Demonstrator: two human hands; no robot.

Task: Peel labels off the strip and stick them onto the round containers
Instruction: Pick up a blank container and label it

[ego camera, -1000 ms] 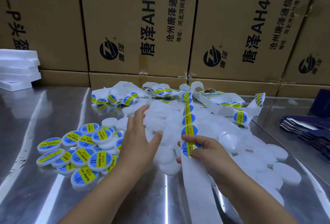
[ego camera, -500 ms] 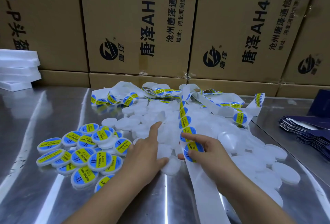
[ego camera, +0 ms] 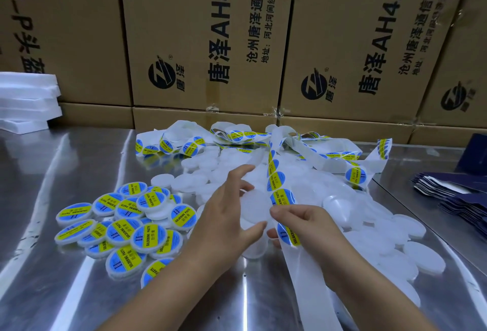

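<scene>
My left hand holds a blank white round container between thumb and fingers, lifted above the pile. My right hand pinches the white label strip at a blue-and-yellow round label, just right of the container. The strip runs up past more labels to a tangled heap at the back. A pile of unlabelled white containers spreads across the middle and right. Labelled containers lie heaped on the left.
The work surface is a shiny metal table. Cardboard boxes form a wall behind. White foam sheets are stacked at the far left. Dark blue flat packs lie at the right edge.
My left hand has picked a blank container out of the pile and raised it toward the strip. My right hand slid along the strip to a lower label.
</scene>
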